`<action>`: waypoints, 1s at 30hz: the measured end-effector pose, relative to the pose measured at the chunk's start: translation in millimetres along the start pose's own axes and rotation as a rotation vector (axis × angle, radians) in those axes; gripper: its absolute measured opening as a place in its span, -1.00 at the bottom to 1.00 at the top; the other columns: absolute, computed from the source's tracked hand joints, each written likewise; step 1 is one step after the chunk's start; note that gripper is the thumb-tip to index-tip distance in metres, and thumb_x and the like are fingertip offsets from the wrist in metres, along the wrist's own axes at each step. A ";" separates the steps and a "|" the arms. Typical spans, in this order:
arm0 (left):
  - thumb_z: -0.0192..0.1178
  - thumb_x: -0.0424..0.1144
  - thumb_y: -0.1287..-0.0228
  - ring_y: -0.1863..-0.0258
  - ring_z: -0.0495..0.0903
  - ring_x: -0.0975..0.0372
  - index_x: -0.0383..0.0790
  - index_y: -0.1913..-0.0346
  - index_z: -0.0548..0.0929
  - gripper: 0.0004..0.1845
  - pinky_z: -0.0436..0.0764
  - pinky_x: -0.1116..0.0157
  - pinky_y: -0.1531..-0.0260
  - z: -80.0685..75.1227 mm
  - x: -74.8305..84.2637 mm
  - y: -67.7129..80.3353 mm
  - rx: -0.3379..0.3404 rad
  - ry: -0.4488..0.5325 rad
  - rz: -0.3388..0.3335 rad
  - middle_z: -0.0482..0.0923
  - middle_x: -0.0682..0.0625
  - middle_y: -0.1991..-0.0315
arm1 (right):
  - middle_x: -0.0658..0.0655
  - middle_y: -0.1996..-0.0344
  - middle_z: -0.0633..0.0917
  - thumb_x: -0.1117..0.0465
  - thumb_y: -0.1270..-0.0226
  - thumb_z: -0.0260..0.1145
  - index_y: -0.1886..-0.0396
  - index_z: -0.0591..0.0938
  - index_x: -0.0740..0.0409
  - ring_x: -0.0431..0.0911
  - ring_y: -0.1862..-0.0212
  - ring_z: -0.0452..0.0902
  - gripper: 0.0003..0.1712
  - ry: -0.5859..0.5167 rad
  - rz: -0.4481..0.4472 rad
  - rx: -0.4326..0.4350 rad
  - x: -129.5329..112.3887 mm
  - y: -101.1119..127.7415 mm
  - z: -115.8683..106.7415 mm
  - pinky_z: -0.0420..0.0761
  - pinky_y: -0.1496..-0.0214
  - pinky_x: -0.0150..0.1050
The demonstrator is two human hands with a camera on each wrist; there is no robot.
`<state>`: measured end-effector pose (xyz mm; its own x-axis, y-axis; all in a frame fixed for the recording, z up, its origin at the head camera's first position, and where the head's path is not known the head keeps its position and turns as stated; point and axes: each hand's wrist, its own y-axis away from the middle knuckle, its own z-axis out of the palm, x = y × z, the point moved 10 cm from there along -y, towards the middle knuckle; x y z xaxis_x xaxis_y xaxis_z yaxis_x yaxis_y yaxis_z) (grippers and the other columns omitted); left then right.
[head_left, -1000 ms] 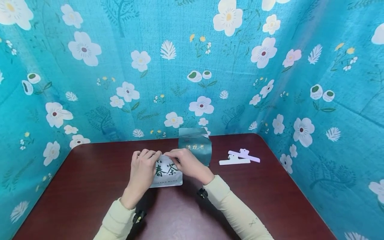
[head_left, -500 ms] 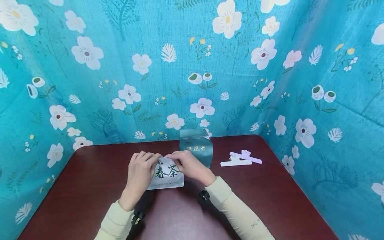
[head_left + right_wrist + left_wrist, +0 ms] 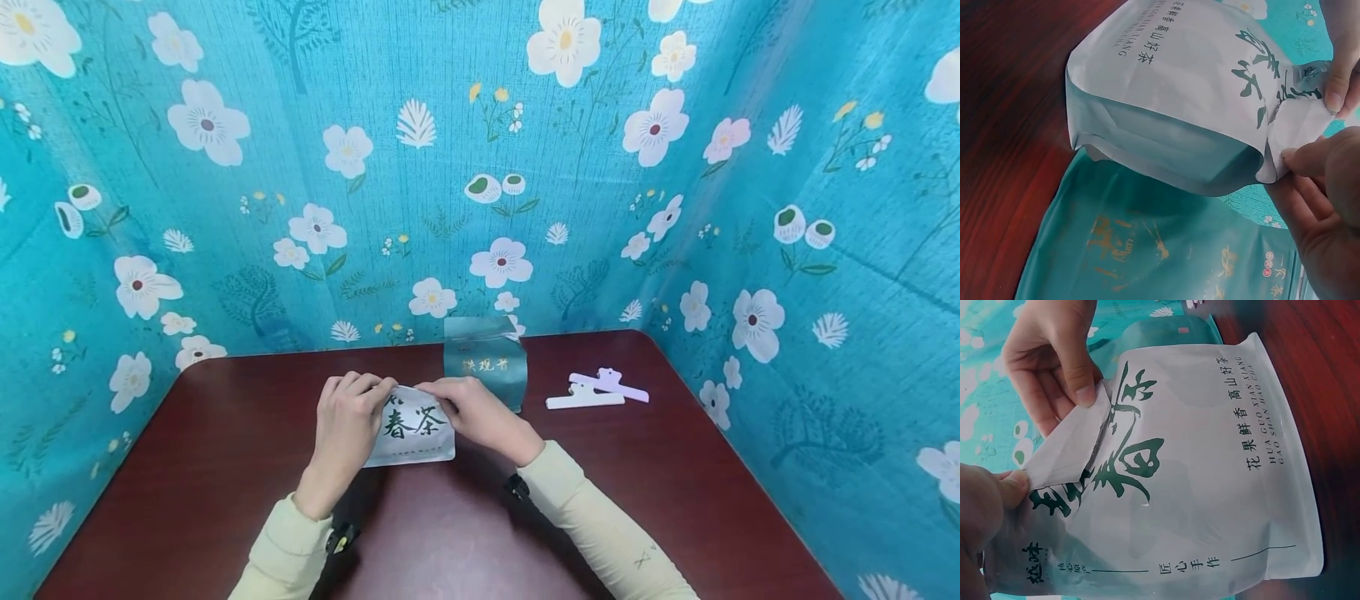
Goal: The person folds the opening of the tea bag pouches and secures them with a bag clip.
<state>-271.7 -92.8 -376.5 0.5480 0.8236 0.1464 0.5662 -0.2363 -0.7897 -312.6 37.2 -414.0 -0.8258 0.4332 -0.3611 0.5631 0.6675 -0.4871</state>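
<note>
A white tea bag (image 3: 415,427) with green lettering stands on the table in the middle of the head view. Its top is folded over into a plain flap (image 3: 1069,450), seen in the left wrist view. My left hand (image 3: 347,429) pinches the flap at the bag's left corner, thumb on the front. At the other end my right hand (image 3: 480,414) pinches the same flap between thumb and fingers. The right wrist view shows both thumbs on the flap (image 3: 1297,128) and the bag's gusseted side. Parts of the upper lettering lie hidden under the fold.
Just behind the bag stands a green tea bag (image 3: 491,367) with gold lettering. To its right lie a white bag clip (image 3: 585,402) and a purple bag clip (image 3: 611,386), overlapping. A flowered blue cloth (image 3: 405,183) hangs around the dark red table (image 3: 247,408).
My left hand has shifted slightly left along the white tea bag's top, and more of its lettering shows. Both hands keep pinching the flap. The green bag and clips stay put.
</note>
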 end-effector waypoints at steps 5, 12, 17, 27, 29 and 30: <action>0.44 -0.53 -0.10 0.36 0.58 0.05 -0.17 0.21 0.84 -0.76 0.44 0.10 0.24 0.5 2.4 2.9 -0.006 0.001 0.009 0.72 -0.05 0.38 | 0.04 0.08 0.79 0.57 -0.34 0.23 -0.16 0.71 0.13 -0.20 0.10 0.71 -0.51 -0.021 -0.017 -0.001 0.3 0.3 0.7 0.61 0.12 -0.43; 0.43 -0.55 -0.09 0.34 0.57 0.05 -0.19 0.18 0.84 -0.74 0.43 0.08 0.21 2.1 0.7 6.8 -0.007 -0.013 0.000 0.70 -0.06 0.37 | 0.06 0.04 0.79 0.48 -0.38 0.30 -0.16 0.71 0.13 -0.19 0.03 0.72 -0.59 -0.070 0.017 0.044 8.5 5.6 -0.2 0.65 0.00 -0.35; 0.43 -0.55 -0.09 0.36 0.56 0.05 -0.19 0.20 0.84 -0.75 0.43 0.09 0.23 0.2 -0.7 5.0 0.002 -0.020 0.010 0.69 -0.06 0.38 | 0.08 -0.01 0.78 0.55 -0.34 0.27 -0.18 0.70 0.17 -0.13 -0.03 0.73 -0.54 -0.098 0.000 0.016 6.5 5.1 -1.5 0.66 -0.07 -0.29; 0.46 -0.51 -0.10 0.35 0.55 0.06 -0.19 0.17 0.84 -0.76 0.43 0.10 0.21 2.4 0.6 2.6 -0.017 0.009 0.007 0.69 -0.05 0.38 | 0.05 0.04 0.80 0.62 -0.24 0.27 -0.11 0.74 0.16 -0.14 0.05 0.74 -0.50 -0.068 -0.033 0.010 9.1 2.8 -3.8 0.66 0.03 -0.33; 0.45 -0.51 -0.11 0.35 0.55 0.06 -0.18 0.17 0.84 -0.76 0.43 0.10 0.21 3.7 0.3 2.4 -0.023 0.007 0.004 0.69 -0.05 0.37 | 0.05 0.06 0.80 0.60 -0.27 0.27 -0.09 0.75 0.16 -0.17 0.08 0.74 -0.53 -0.067 -0.025 0.019 10.8 2.3 -4.8 0.66 0.06 -0.35; 0.45 -0.51 -0.11 0.35 0.55 0.06 -0.18 0.17 0.84 -0.76 0.43 0.10 0.21 4.2 -0.1 2.6 -0.025 0.005 0.002 0.69 -0.05 0.37 | 0.05 0.06 0.80 0.58 -0.29 0.28 -0.09 0.75 0.15 -0.18 0.10 0.74 -0.55 -0.072 -0.014 0.015 11.9 1.9 -4.4 0.66 0.08 -0.36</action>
<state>-272.8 -91.3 -381.1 0.5523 0.8205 0.1475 0.5803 -0.2513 -0.7746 -321.5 46.3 -415.7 -0.8299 0.3783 -0.4101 0.5520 0.6641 -0.5043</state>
